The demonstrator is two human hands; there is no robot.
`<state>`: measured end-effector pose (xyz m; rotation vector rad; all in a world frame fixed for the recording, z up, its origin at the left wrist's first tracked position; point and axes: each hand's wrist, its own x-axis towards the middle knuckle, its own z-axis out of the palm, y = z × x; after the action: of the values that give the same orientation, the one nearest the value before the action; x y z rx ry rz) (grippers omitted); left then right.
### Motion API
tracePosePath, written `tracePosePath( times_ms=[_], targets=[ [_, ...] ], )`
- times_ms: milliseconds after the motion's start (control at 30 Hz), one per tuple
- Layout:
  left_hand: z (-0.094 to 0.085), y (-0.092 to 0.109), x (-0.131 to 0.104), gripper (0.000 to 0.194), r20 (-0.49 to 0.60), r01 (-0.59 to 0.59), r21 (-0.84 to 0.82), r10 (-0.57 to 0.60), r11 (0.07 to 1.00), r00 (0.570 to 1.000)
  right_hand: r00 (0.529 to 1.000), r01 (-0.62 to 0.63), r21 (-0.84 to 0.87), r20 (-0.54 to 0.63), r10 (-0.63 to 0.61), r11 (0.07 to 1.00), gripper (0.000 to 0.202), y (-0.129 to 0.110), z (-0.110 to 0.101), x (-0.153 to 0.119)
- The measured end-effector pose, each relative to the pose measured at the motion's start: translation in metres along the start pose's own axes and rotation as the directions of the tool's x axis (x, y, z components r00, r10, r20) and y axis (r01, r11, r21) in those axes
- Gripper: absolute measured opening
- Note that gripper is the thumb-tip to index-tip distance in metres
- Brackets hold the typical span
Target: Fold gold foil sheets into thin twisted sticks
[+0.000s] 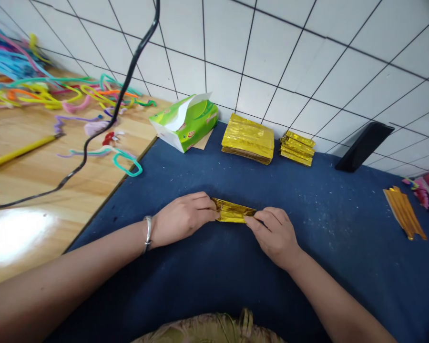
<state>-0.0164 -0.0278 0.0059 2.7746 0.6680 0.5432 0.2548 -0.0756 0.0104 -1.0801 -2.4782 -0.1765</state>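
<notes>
While the left hand [186,214] pinches one end of a folded gold strip [234,212], the right hand [273,231] pinches the other; each grip is closed, fingertips pressed on the foil. The strip lies low over the blue-topped desk [200,271], in front of the person. Its long axis runs from left to right between the hands, the right end slightly nearer the body.

Beyond it, near the tiled wall [271,52], sits a green packet [200,126], the one container that can be made out clearly. Its white inner flap stands up and its open end faces left and towards the person; what it holds cannot be seen. A stack of gold sheets [248,136] is just right of it, then a smaller pile of folded gold pieces [296,148]. A flat black object [364,146] leans against the wall farther right, with orange-gold strips [404,212] at the far right.

On the wooden tabletop [57,190] to the left, coloured fuzzy stems [75,97] lie tangled near a yellow stick [23,151]. A black cable [132,66] crosses the view above that side, and a silver bangle [148,233] circles the left wrist.
</notes>
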Motion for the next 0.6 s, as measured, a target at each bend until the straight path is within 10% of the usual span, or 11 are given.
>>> tracePosePath(
  times_ms=[600],
  targets=[
    [0.001, 0.008, 0.000, 0.019, -0.049, 0.295, -0.179, -0.307, 0.939, 0.950, 0.881, -0.473, 0.407, 0.205, 0.426, 0.782, 0.015, -0.005, 0.003, 0.015]
  ],
)
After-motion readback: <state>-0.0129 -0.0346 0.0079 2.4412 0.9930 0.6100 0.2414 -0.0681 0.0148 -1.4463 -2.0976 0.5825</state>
